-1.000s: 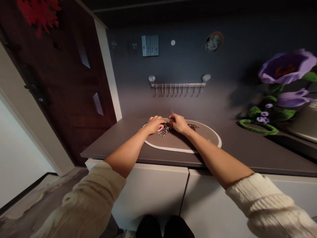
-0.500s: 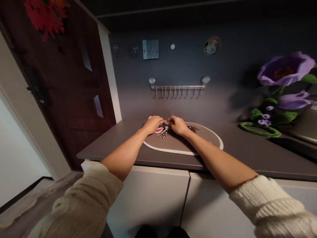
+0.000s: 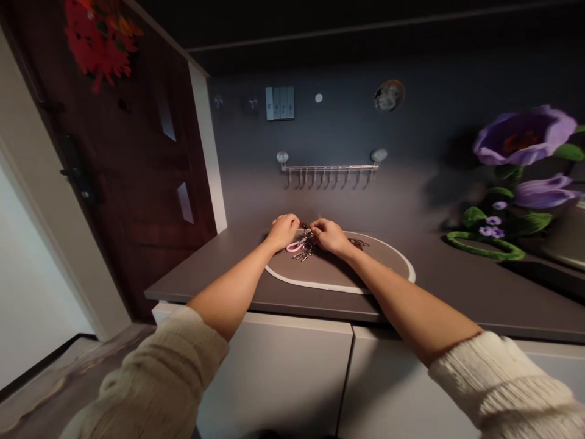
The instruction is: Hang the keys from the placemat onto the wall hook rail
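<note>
Left hand (image 3: 283, 233) and right hand (image 3: 331, 237) curl inward, whether pinching anything I cannot tell; gentle moves should avoid tangling the keys (image 3: 304, 257) just below them.

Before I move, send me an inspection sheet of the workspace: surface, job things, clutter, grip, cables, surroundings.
Surface: dark counter with a pale-edged oval mat.
Job things: keys and a pink loop on the mat; a small dark item between the hands, too small to name.
Clutter: dark tangled thing on the mat, beyond the right wrist; unclear what.
Grip: left hand and right hand close together, fingers bent; exact hold too small to tell.
Cables: nothing seen.
Surroundings: door at left, hook rail on the wall, purple flowers at right.
</note>
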### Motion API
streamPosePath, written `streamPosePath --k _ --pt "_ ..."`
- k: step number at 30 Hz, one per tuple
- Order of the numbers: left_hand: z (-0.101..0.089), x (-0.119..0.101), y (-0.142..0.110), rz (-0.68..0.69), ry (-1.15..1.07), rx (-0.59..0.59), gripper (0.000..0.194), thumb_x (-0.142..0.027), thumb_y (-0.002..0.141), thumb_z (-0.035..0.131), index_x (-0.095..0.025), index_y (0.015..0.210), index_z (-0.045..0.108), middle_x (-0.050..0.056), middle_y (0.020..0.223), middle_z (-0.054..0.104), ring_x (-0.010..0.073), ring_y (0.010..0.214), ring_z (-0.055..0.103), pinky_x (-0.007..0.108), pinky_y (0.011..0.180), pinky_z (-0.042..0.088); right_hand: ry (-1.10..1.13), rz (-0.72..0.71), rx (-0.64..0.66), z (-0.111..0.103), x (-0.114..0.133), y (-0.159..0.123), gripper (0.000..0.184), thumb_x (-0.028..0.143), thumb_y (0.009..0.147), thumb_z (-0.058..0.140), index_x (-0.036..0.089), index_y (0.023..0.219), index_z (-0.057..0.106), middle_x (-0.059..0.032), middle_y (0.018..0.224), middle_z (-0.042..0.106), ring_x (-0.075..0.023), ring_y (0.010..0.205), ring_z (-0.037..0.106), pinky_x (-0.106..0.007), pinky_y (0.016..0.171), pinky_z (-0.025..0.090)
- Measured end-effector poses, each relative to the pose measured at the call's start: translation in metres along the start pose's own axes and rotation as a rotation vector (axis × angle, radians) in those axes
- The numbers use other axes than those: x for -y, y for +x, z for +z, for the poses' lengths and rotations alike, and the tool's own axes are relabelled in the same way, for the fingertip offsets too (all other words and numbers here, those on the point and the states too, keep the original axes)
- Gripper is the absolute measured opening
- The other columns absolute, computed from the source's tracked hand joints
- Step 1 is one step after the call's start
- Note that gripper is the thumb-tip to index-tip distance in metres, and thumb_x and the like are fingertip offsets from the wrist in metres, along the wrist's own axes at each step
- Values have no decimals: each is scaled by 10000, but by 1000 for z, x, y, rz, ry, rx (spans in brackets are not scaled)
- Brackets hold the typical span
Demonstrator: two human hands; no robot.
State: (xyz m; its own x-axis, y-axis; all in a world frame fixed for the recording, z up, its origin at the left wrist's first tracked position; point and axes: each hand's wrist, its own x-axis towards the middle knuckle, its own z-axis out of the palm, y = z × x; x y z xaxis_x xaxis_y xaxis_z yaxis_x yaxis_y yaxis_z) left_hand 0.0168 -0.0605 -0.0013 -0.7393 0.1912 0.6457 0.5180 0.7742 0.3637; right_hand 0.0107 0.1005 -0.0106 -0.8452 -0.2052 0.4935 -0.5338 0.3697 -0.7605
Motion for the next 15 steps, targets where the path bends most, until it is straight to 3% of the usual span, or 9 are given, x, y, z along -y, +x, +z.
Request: streamPosePath --k 8,15 --pt "-3 -3 0 -107 -266 -82 217 -214 791 381 -157 720 577 60 831 639 164 799 558 269 738 406 159 101 59 0 1 3 123 295 757 490 196 811 538 23 581 544 -62 438 410 -186 410 291" --pt "-7 -8 0 -196 -476 -135 202 -199 741 396 -155 637 564 27 729 633 138 740 557 245 723 399 202 125 77 2 8 -2 205 304 684 584 181 841 539 40 588 531 -50 446 412 -176 430 321"
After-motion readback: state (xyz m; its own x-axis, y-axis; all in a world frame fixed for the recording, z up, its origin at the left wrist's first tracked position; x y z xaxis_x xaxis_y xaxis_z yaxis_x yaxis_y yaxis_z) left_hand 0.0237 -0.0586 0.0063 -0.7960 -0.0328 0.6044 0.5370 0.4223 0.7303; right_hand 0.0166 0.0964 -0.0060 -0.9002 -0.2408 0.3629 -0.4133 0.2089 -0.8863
